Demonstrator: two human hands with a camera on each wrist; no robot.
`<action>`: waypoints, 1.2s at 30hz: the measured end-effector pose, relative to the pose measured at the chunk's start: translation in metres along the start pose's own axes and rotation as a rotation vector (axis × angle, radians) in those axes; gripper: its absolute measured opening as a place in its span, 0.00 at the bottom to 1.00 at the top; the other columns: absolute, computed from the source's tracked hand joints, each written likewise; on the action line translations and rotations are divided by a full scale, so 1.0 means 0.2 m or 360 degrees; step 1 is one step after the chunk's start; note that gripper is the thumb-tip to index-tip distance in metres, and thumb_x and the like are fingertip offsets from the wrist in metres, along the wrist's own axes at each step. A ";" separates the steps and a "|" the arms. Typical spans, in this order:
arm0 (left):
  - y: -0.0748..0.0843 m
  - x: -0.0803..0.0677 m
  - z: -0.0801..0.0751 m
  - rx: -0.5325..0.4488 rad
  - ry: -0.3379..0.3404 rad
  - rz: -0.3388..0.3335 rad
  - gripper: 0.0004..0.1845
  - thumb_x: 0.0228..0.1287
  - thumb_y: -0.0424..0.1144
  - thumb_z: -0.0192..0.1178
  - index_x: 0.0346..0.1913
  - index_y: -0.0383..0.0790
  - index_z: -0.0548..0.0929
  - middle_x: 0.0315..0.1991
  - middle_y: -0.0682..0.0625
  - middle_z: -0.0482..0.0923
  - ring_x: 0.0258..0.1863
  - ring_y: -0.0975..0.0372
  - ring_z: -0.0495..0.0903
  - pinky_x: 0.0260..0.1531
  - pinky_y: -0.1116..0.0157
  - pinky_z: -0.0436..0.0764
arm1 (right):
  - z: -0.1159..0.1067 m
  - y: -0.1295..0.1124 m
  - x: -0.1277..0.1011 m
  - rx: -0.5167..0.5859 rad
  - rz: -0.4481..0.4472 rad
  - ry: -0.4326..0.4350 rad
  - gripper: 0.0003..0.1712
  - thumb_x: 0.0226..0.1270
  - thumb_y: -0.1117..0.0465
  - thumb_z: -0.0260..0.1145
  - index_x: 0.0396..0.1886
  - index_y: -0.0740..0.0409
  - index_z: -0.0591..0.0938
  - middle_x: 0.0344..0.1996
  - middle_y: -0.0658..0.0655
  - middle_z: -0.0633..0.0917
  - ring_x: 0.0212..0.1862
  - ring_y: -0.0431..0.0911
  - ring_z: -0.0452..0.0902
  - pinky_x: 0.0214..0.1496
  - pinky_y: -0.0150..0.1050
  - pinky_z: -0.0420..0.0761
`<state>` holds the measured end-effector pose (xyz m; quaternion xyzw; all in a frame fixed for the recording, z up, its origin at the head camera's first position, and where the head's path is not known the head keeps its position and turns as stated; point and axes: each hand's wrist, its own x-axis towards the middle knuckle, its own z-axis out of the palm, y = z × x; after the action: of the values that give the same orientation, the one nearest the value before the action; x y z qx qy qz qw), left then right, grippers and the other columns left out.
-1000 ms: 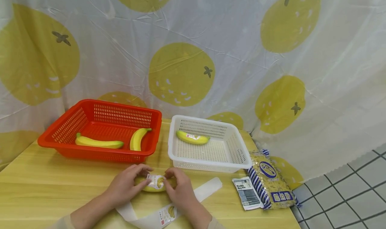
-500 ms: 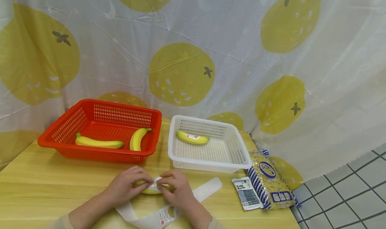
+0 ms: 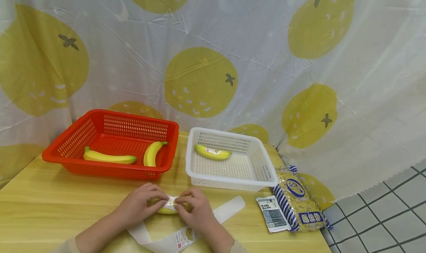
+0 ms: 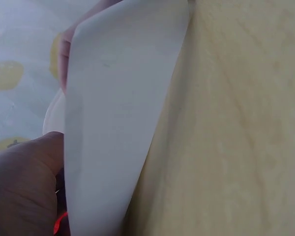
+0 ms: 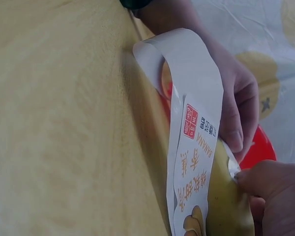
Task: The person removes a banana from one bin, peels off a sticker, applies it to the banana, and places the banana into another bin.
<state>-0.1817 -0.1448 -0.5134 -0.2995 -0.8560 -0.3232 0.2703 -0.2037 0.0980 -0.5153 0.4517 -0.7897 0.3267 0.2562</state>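
Yellow banana (image 3: 165, 209): front of red plastic basket (image 3: 66, 155), gripped by left hand (image 3: 139, 205).
Sticker: white label (image 3: 171, 202), flapping earlier, now pinched down by right hand (image 3: 196, 210) fingers; nearly stuck.

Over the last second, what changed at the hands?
The fingers of both hands closed in over the label on the banana: a second ago its printed face showed between them, now the left hand and right hand nearly meet and cover most of it, pressing it onto the fruit. The banana stayed put on the table. The backing strip, both baskets with their bananas and the packets did not move.
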 end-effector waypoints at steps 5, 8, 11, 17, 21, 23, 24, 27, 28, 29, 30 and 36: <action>0.01 0.00 -0.01 0.0091 -0.0037 -0.0100 0.11 0.55 0.39 0.78 0.37 0.60 0.90 0.40 0.71 0.82 0.42 0.72 0.78 0.41 0.66 0.84 | 0.00 -0.02 -0.01 0.0057 0.0159 -0.0056 0.06 0.62 0.65 0.75 0.39 0.56 0.90 0.40 0.48 0.84 0.46 0.40 0.79 0.48 0.23 0.76; 0.02 0.00 -0.02 0.0137 -0.0080 -0.0185 0.10 0.56 0.41 0.77 0.37 0.62 0.89 0.40 0.72 0.81 0.43 0.72 0.78 0.42 0.64 0.84 | -0.01 -0.03 -0.01 0.0079 0.0305 -0.0104 0.06 0.63 0.62 0.75 0.40 0.57 0.90 0.41 0.48 0.84 0.48 0.40 0.79 0.47 0.24 0.78; 0.02 0.00 -0.02 0.0171 -0.0101 -0.0214 0.09 0.57 0.43 0.77 0.37 0.62 0.89 0.40 0.72 0.81 0.43 0.72 0.78 0.42 0.64 0.84 | -0.01 -0.02 -0.02 0.0050 0.0319 -0.0094 0.09 0.62 0.61 0.77 0.41 0.58 0.90 0.42 0.48 0.84 0.48 0.40 0.79 0.47 0.25 0.79; 0.01 0.00 -0.02 0.0264 -0.0137 -0.0037 0.13 0.59 0.48 0.75 0.48 0.61 0.90 0.48 0.66 0.84 0.52 0.66 0.79 0.50 0.53 0.80 | 0.00 -0.01 -0.02 -0.0109 0.0115 -0.0143 0.19 0.64 0.54 0.76 0.53 0.52 0.88 0.46 0.49 0.83 0.51 0.42 0.77 0.55 0.33 0.78; 0.02 -0.01 -0.02 0.0257 -0.0235 -0.0089 0.12 0.64 0.53 0.71 0.49 0.64 0.88 0.49 0.66 0.84 0.54 0.64 0.78 0.53 0.49 0.75 | -0.01 -0.02 -0.03 -0.0119 0.0195 -0.0294 0.19 0.70 0.47 0.72 0.56 0.48 0.87 0.49 0.48 0.81 0.55 0.42 0.74 0.58 0.39 0.76; 0.02 -0.01 -0.02 0.0260 -0.0282 -0.0159 0.11 0.66 0.56 0.68 0.49 0.64 0.88 0.49 0.67 0.84 0.54 0.64 0.78 0.54 0.49 0.74 | -0.02 -0.03 -0.03 -0.0079 0.0295 -0.0356 0.20 0.72 0.46 0.69 0.57 0.49 0.87 0.52 0.47 0.81 0.57 0.41 0.73 0.59 0.38 0.76; 0.03 -0.01 -0.02 0.0268 -0.0299 -0.0190 0.12 0.67 0.57 0.67 0.50 0.64 0.88 0.49 0.67 0.84 0.54 0.63 0.78 0.55 0.49 0.74 | -0.03 -0.03 -0.03 -0.0035 0.0352 -0.0375 0.20 0.74 0.47 0.68 0.58 0.51 0.87 0.53 0.47 0.80 0.57 0.41 0.73 0.60 0.38 0.77; 0.03 0.00 -0.03 0.0290 -0.0333 -0.0261 0.14 0.67 0.61 0.64 0.49 0.62 0.87 0.49 0.65 0.85 0.54 0.62 0.79 0.56 0.48 0.74 | -0.05 -0.04 -0.03 0.0057 0.0470 -0.0404 0.21 0.76 0.47 0.65 0.58 0.55 0.87 0.54 0.46 0.80 0.57 0.39 0.74 0.59 0.35 0.79; 0.03 0.00 -0.03 0.0290 -0.0337 -0.0280 0.15 0.67 0.62 0.64 0.49 0.62 0.87 0.49 0.64 0.85 0.54 0.61 0.79 0.56 0.48 0.74 | -0.05 -0.04 -0.02 0.0068 0.0483 -0.0396 0.20 0.76 0.48 0.65 0.57 0.55 0.87 0.54 0.46 0.80 0.57 0.38 0.74 0.58 0.34 0.80; 0.03 0.00 -0.03 0.0292 -0.0336 -0.0296 0.16 0.66 0.63 0.65 0.48 0.62 0.88 0.49 0.64 0.85 0.54 0.61 0.79 0.55 0.48 0.74 | -0.06 -0.03 -0.02 0.0075 0.0486 -0.0379 0.19 0.75 0.49 0.66 0.55 0.56 0.88 0.53 0.45 0.81 0.56 0.38 0.75 0.57 0.33 0.80; 0.03 0.00 -0.03 0.0300 -0.0332 -0.0308 0.16 0.65 0.64 0.65 0.48 0.62 0.87 0.48 0.64 0.86 0.53 0.61 0.80 0.55 0.49 0.74 | -0.06 -0.03 -0.02 0.0066 0.0472 -0.0359 0.18 0.74 0.49 0.68 0.53 0.56 0.88 0.52 0.46 0.81 0.56 0.38 0.75 0.56 0.33 0.80; 0.01 -0.01 -0.02 0.0264 -0.0260 -0.0315 0.15 0.60 0.62 0.71 0.46 0.62 0.88 0.47 0.65 0.85 0.52 0.62 0.80 0.53 0.52 0.74 | -0.06 0.01 -0.03 -0.0041 0.0266 -0.0288 0.15 0.66 0.56 0.76 0.50 0.53 0.89 0.48 0.47 0.84 0.53 0.40 0.78 0.56 0.32 0.80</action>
<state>-0.1770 -0.1473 -0.5115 -0.2157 -0.9242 -0.2510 0.1906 -0.2006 0.1107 -0.5115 0.4087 -0.8486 0.2946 0.1614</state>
